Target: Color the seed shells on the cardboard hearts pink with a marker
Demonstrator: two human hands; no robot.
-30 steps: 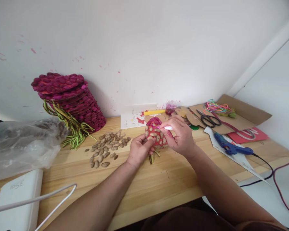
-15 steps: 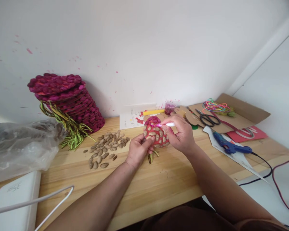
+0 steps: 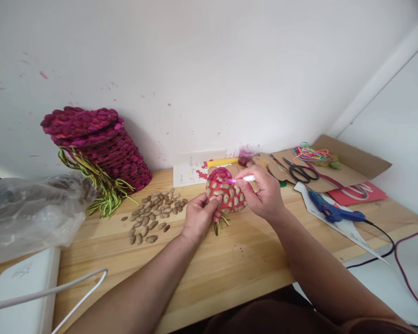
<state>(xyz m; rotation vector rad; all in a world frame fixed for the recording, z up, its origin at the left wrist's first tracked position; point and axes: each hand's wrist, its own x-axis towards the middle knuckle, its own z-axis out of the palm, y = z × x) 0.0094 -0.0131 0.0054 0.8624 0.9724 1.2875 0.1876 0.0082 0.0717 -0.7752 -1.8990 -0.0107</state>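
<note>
My left hand grips the lower left edge of a round red disc covered with peanut-like pieces. Its upper part is coloured magenta, while the rest of the pieces are tan; short green strands stick out at the bottom. In my right hand is a white brush, pinched between thumb and fingers, its pink tip over the disc's upper right part. Loose tan shells lie scattered on the table left of my left hand. Behind the disc stands a small cup of dark pink liquid.
A leaning stack of magenta discs with green tassels stands at the left, beside a plastic bag and a white box-shaped device. Scissors, cardboard and a blue glue gun lie at the right.
The disc has shifted and turned slightly in my left hand. The brush has moved a little to the right with my right hand.
</note>
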